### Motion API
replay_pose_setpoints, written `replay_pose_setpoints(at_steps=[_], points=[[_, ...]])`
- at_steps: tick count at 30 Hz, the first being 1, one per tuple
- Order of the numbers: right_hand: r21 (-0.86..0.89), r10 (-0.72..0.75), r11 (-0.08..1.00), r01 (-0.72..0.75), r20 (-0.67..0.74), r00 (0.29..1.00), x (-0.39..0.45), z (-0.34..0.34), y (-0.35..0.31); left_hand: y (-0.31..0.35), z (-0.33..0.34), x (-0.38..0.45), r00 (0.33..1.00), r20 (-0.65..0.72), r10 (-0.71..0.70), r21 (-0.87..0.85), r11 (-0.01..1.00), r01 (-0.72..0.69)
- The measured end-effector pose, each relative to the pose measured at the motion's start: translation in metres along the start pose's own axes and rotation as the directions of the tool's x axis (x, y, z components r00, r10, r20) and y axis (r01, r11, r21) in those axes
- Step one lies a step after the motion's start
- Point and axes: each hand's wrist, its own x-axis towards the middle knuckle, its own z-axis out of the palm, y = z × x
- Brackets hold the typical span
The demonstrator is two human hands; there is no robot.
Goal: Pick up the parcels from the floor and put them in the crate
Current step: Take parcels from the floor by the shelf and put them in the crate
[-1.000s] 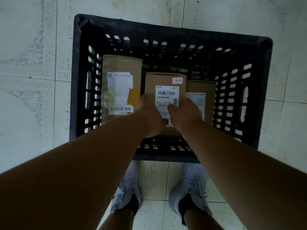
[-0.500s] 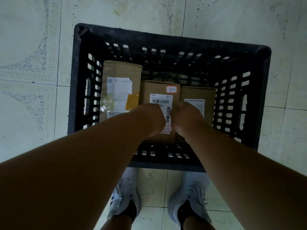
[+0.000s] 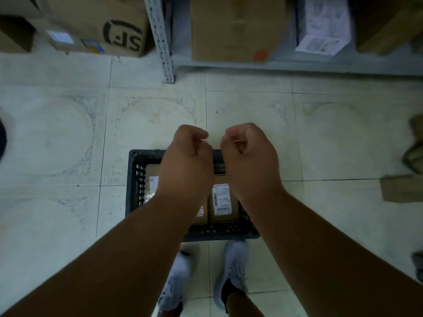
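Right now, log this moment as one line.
left hand: empty, curled | right hand: empty, curled | parcels: inside crate | both hands above crate

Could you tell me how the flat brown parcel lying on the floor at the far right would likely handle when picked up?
The flat parcel looks thin, so probably light and somewhat bendy. Lying flush on the tiled floor, its edge may be awkward to get fingers under.

pale, speckled floor tiles [image 3: 148,115] with thin grout lines fill the frame under dim, greenish light. along the top edge, a grey perforated shelf post [image 3: 161,40] stands on the floor, with cardboard boxes [image 3: 235,28] either side on low shelving.
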Motion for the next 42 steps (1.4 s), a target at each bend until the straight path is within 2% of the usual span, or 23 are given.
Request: replay_pose_setpoints(at_steps=[2, 6, 11, 16, 20, 26, 29, 33, 36, 42], points=[[0.045, -0.024, 0.999, 0.027, -0.048, 0.999, -0.015, -0.035, -0.048, 0.056, -0.018, -0.026, 1.0, -0.012, 0.013, -0.117, 0.993, -0.014], [0.135, -0.065, 0.987, 0.088, -0.167, 0.984, -0.066, -0.116, -0.136, 0.157, -0.054, -0.092, 0.986, 0.062, 0.154, -0.251, 0.959, -0.133], [0.172, -0.068, 0.976, 0.131, -0.329, 0.942, -0.151, -0.208, -0.202, 0.241, -0.077, -0.182, 0.935, 0.21, 0.287, -0.256, 0.939, -0.231], [0.224, -0.057, 0.96, 0.17, -0.435, 0.899, -0.22, -0.299, -0.222, 0.306, -0.073, -0.249, 0.844, 0.32, 0.43, -0.251, 0.898, -0.362], [0.244, -0.068, 0.951, 0.193, -0.443, 0.894, -0.255, -0.373, -0.211, 0.349, -0.037, -0.294, 0.722, 0.411, 0.557, -0.227, 0.829, -0.511], [0.253, 0.035, 0.957, 0.14, -0.581, 0.813, -0.292, -0.489, -0.157, 0.403, 0.06, -0.351, 0.593, 0.53, 0.606, -0.213, 0.772, -0.599], [0.284, 0.101, 0.953, 0.104, -0.62, 0.778, -0.311, -0.551, -0.12, 0.425, 0.126, -0.376, 0.555, 0.573, 0.603, -0.22, 0.766, -0.604], [0.323, 0.205, 0.946, 0.036, -0.678, 0.706, -0.331, -0.626, -0.068, 0.443, 0.216, -0.412, 0.543, 0.638, 0.546, -0.231, 0.809, -0.541], [0.323, 0.25, 0.946, -0.01, -0.714, 0.654, -0.334, -0.67, -0.039, 0.453, 0.27, -0.431, 0.496, 0.689, 0.529, -0.24, 0.811, -0.533], [0.372, 0.312, 0.927, -0.042, -0.706, 0.636, -0.297, -0.721, -0.001, 0.474, 0.344, -0.421, 0.457, 0.746, 0.485, -0.201, 0.818, -0.539]])
